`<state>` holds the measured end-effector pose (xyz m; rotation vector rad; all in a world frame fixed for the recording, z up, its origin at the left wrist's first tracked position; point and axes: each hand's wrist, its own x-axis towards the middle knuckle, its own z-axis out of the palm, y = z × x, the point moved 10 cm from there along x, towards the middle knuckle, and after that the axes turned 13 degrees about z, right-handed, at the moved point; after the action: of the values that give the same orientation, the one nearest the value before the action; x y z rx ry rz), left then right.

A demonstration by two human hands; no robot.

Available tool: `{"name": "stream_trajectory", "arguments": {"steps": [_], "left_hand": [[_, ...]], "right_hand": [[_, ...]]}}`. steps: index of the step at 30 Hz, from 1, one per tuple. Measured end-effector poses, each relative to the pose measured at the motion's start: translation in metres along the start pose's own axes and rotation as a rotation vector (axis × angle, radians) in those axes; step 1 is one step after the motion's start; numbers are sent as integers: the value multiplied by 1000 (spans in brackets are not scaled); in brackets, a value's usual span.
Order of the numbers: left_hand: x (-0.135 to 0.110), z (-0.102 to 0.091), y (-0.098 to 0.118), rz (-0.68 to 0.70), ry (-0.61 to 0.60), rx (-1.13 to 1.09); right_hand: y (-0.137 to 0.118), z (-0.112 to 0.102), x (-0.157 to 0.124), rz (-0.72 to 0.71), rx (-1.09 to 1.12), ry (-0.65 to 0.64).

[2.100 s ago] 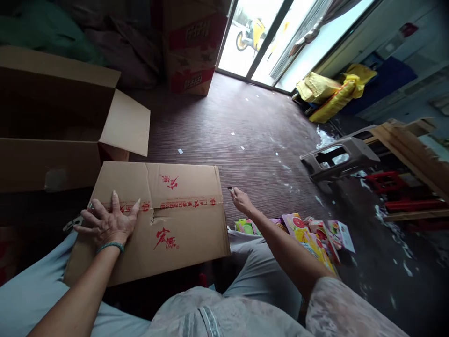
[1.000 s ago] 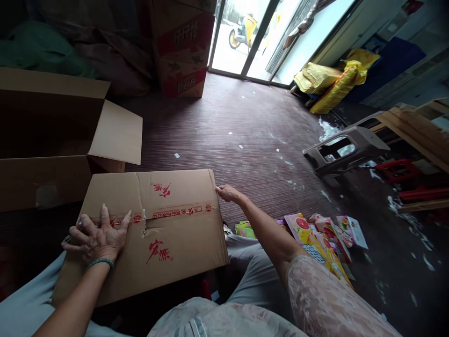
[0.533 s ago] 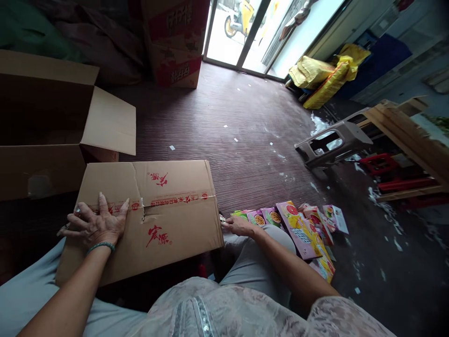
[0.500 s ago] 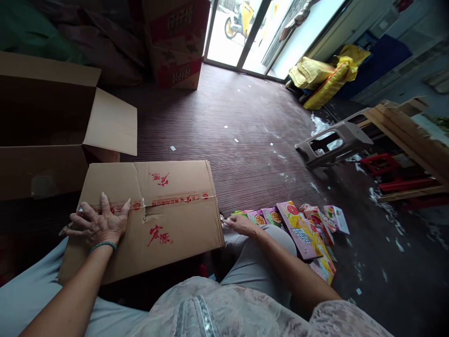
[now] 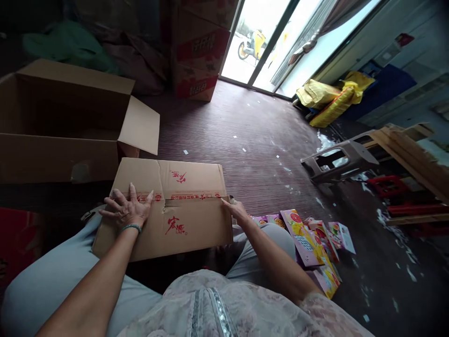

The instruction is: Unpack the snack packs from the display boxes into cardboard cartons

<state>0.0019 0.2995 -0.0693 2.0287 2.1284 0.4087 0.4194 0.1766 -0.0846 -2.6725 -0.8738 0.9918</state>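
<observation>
A brown cardboard carton with red lettering lies across my lap, its top flaps meeting along a seam under printed red tape. The tape is torn near the middle of the seam. My left hand presses flat on the carton's left part, fingers spread. At the right end of the seam, my right hand has its fingers bent together against the carton's edge. A small dark thing shows by its fingertips, too hidden to name.
An open empty carton stands at the left. Colourful flat fruit-print boxes lie by my right knee. A grey stool stands farther right, with yellow sacks beyond. Red cartons are stacked near the glass door.
My right hand has moved up from beside the carton's right side to the end of the taped seam. The left hand stays spread on the carton. The whole view has shifted.
</observation>
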Motion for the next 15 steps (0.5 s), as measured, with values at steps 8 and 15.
{"name": "stream_trajectory", "arguments": {"steps": [8,15], "left_hand": [[-3,-8,-6,27,136,-21],[-21,26,129,686,-358,-181]], "right_hand": [[-7,15,-9,-24,530,-478],[6,-4,-47,-119,759,-331]]}}
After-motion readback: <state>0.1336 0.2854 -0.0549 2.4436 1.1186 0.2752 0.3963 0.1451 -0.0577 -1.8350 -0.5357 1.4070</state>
